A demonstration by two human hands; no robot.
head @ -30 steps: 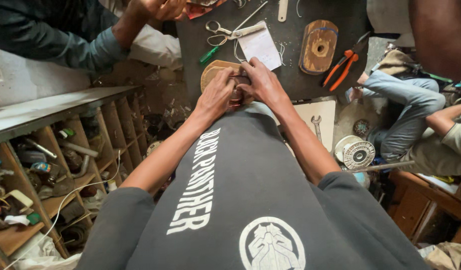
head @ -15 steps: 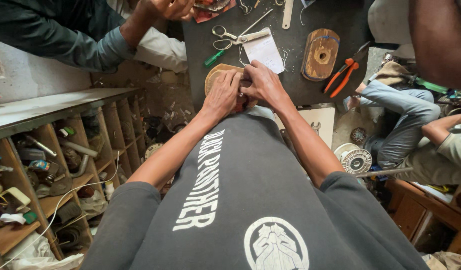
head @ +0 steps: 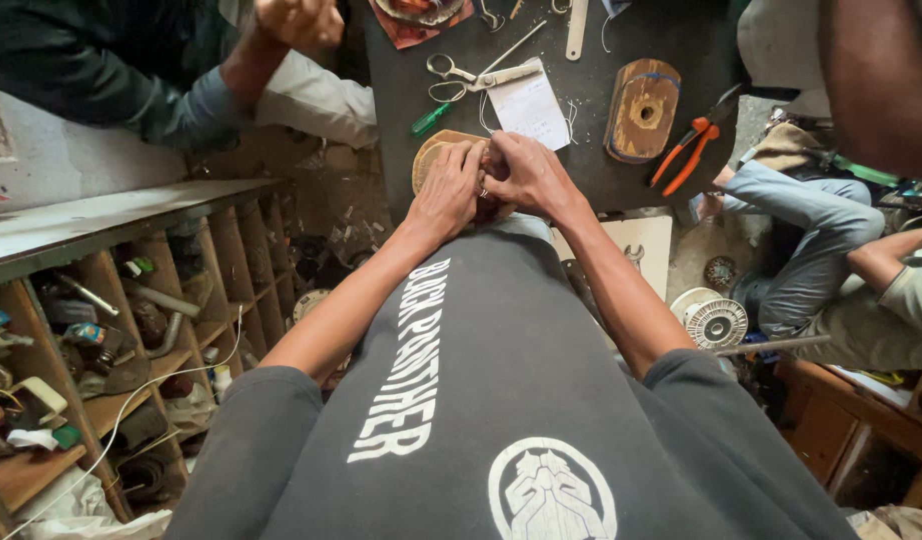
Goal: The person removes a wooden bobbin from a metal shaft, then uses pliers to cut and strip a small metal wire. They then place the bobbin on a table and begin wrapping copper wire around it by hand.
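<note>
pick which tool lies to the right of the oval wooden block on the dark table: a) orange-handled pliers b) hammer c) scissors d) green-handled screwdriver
a: the orange-handled pliers lie just right of the oval wooden block, while the scissors and the green-handled screwdriver lie to its left on the dark table.

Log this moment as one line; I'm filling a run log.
left hand: on wooden block | right hand: pressed to same spot, held item hidden | nearby: scissors, paper, pliers | surface: dark table
</note>
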